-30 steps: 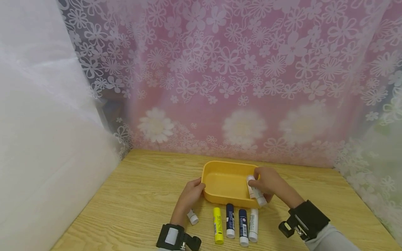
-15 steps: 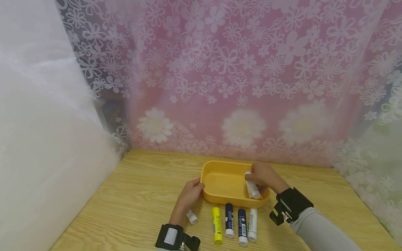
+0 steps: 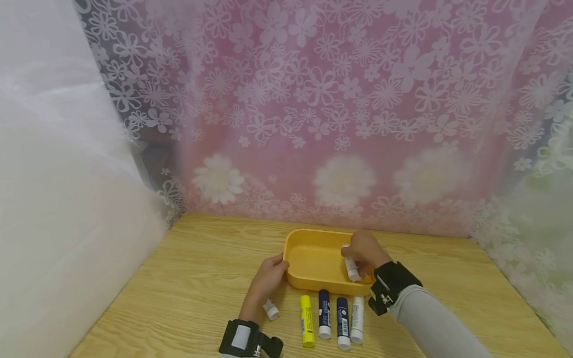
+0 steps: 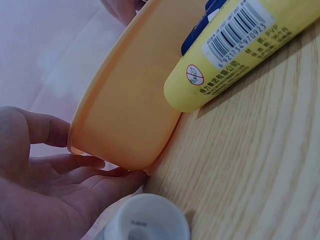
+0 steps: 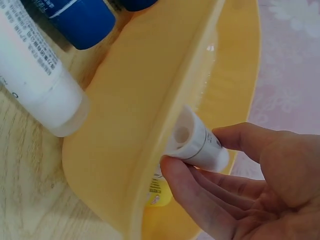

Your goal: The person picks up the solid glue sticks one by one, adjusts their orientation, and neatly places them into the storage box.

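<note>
My left hand (image 3: 268,273) grips the left end of a yellow plastic tray (image 3: 313,261); in the left wrist view its fingers (image 4: 112,187) lie against the tray's outer wall. Inside the tray's right end, my right hand (image 3: 364,248) pinches a white glue stick (image 3: 351,266) between thumb and fingers. The right wrist view shows this stick tilted just behind the rim, with a yellow glue stick (image 5: 159,192) lying below it in the tray. Part of that yellow stick is hidden by the tray wall and my right hand.
In front of the tray lie a yellow glue stick (image 3: 307,320), two dark blue glue sticks (image 3: 324,313) and a white one (image 3: 357,318). Another white glue stick (image 3: 271,309) is partly hidden by my left forearm. A floral curtain (image 3: 286,124) hangs behind the wooden table (image 3: 201,278).
My right hand has moved left with the white glue stick, from over the tray's right rim to inside. The yellow stick in the tray has come into view. My left hand stays on the tray.
</note>
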A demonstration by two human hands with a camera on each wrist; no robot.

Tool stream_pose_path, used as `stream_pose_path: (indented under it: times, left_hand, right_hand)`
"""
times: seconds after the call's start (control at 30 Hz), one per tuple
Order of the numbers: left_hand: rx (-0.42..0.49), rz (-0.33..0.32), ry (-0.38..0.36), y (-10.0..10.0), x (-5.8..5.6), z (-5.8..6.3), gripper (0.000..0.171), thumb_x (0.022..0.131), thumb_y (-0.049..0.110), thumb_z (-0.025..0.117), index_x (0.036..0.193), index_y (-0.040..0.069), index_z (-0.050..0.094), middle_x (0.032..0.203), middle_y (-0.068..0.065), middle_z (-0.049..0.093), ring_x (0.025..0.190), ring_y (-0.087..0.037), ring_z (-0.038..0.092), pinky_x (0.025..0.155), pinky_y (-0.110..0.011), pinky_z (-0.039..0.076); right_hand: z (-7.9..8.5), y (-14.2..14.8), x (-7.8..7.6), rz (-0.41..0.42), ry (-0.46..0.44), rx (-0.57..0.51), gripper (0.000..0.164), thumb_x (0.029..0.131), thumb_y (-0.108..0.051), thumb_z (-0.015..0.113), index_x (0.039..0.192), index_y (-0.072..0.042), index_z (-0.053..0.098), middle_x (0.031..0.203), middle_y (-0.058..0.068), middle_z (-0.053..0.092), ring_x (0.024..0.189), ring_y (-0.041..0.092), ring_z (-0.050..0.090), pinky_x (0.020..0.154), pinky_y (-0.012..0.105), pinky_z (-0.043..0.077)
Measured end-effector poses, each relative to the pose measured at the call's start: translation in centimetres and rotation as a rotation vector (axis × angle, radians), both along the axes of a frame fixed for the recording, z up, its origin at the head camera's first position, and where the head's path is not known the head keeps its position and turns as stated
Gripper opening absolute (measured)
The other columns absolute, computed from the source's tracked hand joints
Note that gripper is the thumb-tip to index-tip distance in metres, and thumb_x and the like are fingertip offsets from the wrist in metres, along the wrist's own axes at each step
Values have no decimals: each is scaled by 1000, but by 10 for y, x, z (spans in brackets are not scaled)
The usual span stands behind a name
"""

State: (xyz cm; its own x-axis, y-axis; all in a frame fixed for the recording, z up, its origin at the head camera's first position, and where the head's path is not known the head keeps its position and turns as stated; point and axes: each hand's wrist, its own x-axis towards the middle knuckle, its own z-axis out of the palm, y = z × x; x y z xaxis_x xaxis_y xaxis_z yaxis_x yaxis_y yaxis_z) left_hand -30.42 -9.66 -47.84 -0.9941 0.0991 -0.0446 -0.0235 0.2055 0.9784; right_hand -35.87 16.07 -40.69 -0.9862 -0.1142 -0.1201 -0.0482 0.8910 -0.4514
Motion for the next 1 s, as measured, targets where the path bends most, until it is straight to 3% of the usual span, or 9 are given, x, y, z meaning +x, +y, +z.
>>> stream_pose_path:
  times: [0.33,0.53,0.73,1.0]
  left_hand:
    - [-3,9,-22,0,0,-1,50,104,22,46,148,0,49,151,-19,52,144,-34,44,118,-57,34]
    - [10,7,-24,1,-2,-1,49,104,22,46,148,1,49,151,-18,51,144,-34,43,118,-57,33]
    - [21,5,-20,1,-2,-3,48,104,21,46,147,1,51,149,-18,54,142,-33,46,118,-56,34]
    - [6,22,-19,0,-2,-2,49,103,21,47,148,1,50,152,-18,50,145,-34,42,118,-57,33]
  right_hand:
    - [-13,-2,-5,-63,-51,-71,25,87,-12,71,73,7,65,61,15,62,45,26,66,43,32,55]
    - [-17,-1,-8,-90,-1,-55,26,85,-12,72,74,9,63,61,17,64,49,30,69,40,31,53]
    - [-15,-5,-6,-26,96,4,24,81,-12,75,70,7,65,61,13,63,51,27,68,46,31,56]
    - [-21,-7,-8,-9,147,2,24,80,-13,77,71,6,65,63,10,60,53,23,61,47,30,53]
